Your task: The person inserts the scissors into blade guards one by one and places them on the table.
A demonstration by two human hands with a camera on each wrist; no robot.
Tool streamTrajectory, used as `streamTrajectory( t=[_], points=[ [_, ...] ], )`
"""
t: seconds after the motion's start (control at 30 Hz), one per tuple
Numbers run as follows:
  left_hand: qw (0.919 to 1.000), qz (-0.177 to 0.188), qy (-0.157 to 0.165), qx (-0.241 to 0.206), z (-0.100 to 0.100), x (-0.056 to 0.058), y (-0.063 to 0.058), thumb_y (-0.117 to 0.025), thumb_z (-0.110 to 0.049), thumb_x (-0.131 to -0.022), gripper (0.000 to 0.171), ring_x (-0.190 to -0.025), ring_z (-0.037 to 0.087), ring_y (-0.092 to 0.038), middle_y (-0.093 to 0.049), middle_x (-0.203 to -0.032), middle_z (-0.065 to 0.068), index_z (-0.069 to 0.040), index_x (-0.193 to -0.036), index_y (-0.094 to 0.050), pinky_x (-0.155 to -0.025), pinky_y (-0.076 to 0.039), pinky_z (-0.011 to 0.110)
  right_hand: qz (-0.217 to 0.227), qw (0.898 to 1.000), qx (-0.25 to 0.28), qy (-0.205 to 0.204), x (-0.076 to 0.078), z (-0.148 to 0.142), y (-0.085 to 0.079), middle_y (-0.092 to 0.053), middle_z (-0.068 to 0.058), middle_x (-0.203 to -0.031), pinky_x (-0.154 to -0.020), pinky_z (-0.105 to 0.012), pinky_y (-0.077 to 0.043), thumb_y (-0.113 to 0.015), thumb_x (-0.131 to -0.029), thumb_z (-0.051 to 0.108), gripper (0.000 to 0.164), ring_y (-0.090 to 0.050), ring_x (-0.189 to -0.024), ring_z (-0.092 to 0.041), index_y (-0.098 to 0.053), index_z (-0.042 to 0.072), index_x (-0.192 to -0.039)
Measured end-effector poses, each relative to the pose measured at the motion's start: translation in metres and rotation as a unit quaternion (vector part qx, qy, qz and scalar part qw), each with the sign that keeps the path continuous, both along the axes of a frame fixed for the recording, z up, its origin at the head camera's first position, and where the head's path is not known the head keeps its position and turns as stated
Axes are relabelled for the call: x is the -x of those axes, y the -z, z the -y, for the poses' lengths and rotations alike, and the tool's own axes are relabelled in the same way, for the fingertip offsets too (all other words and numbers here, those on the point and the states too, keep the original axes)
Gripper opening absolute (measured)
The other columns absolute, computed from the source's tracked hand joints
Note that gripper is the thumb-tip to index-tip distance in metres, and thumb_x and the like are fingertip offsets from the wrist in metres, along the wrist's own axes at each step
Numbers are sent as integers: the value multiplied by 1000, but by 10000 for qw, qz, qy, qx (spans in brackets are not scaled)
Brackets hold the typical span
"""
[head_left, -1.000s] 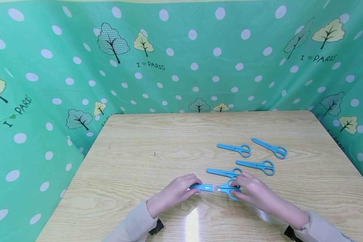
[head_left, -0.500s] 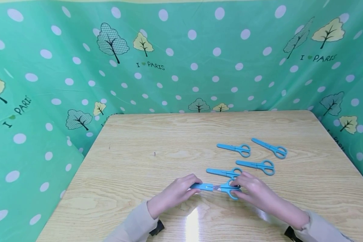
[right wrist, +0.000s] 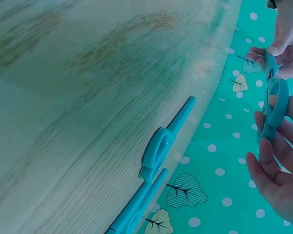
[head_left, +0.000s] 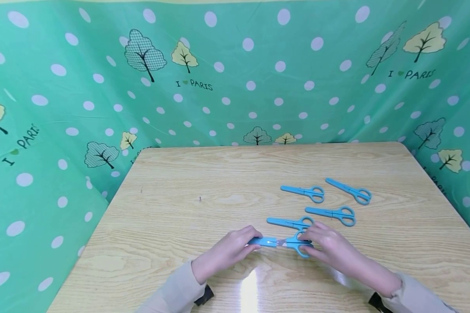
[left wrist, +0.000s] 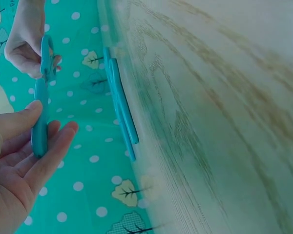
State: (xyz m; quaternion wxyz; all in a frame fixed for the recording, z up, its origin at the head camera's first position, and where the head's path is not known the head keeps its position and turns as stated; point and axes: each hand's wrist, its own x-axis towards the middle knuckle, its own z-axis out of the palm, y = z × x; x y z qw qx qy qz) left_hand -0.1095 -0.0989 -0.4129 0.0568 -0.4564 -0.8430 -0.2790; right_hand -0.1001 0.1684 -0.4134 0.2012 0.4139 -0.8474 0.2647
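A pair of blue scissors (head_left: 293, 244) lies level between my two hands, low over the table. My left hand (head_left: 232, 246) pinches its blue blade cover (left wrist: 39, 119) between thumb and fingers. My right hand (head_left: 333, 246) holds the finger loops (right wrist: 278, 103), with fingertips at the rings. A short piece of bare blade (head_left: 281, 242) shows between cover and handles. Just beyond it, a second pair of covered blue scissors (head_left: 286, 222) rests on the table, its loops partly hidden by my right hand.
Three more blue scissors lie farther back on the wooden table (head_left: 172, 208): one pair (head_left: 333, 213) near my right hand, another (head_left: 302, 191) behind it, and a slanted pair (head_left: 346, 189) at the far right. A green dotted cloth (head_left: 227, 78) hangs around the table.
The blade cover and my left hand have shifted very slightly to the right. Both grips look the same, and the other scissors have not moved.
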Motion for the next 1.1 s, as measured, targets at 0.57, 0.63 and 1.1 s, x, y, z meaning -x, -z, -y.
streamTrajectory(
  t=[0.57,0.63,1.1],
  points=[
    [9994,-347,-13,18,-1,-1,1,-63,-6,-80,19,-77,10,-60,-59,-86,4,1,-96,-57,-73,-42,3,221,9997,105,-69,1,-1,-1,-62,6,-82,-72,-12,-46,-72,-66,12,18,-56,-77,-10,-66,8,-83],
    [9991,-426,15,0,-1,0,1,-63,-6,-79,20,-76,9,-60,-58,-86,3,1,-96,-56,-73,-42,3,175,9996,166,-137,2,-1,-1,-62,6,-81,-71,-12,-46,-71,-68,13,17,-55,-77,-9,-66,8,-84],
    [9989,9,-31,472,-5,-2,1,-56,-8,-85,25,-86,10,-59,-55,-96,3,1,-109,-56,-79,-40,3,-25,9998,179,-112,2,-1,-2,-62,6,-81,-78,-9,-41,-68,-73,16,14,-54,-77,-9,-65,7,-83]
  ],
)
